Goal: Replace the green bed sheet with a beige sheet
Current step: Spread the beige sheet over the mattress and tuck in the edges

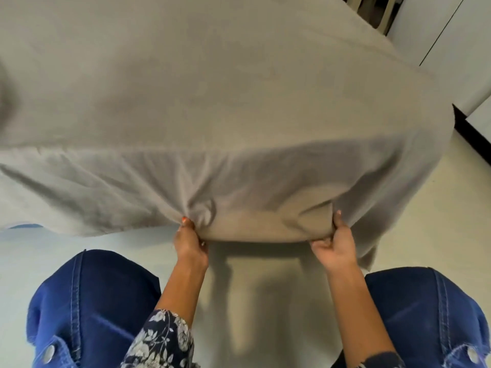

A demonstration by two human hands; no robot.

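Left hand (190, 241): fingers curled, pinching a gathered fold at the lower hem of the beige sheet (212, 102). Puckers fan upward from the pinch.

Right hand (336, 247): thumb up along the cloth, fingers curled under the same hem, holding it. The two hands sit level, well apart, with a sagging span of hem between them.

Step in hand, as judged: drawing the hem down over the end of the bed, ready to tuck. To do it well, pull both hands evenly downward and slightly outward so the slack span flattens, then push the hem under the edge; the bunch at the left pinch wants smoothing first.

Beige sheet: directly above and ahead of the hands, covering the whole bed top and draped over the near edge; the right corner hangs loose toward the floor (425, 221). No green sheet is visible.

Knees in blue denim (93, 301): either side of the forearms.
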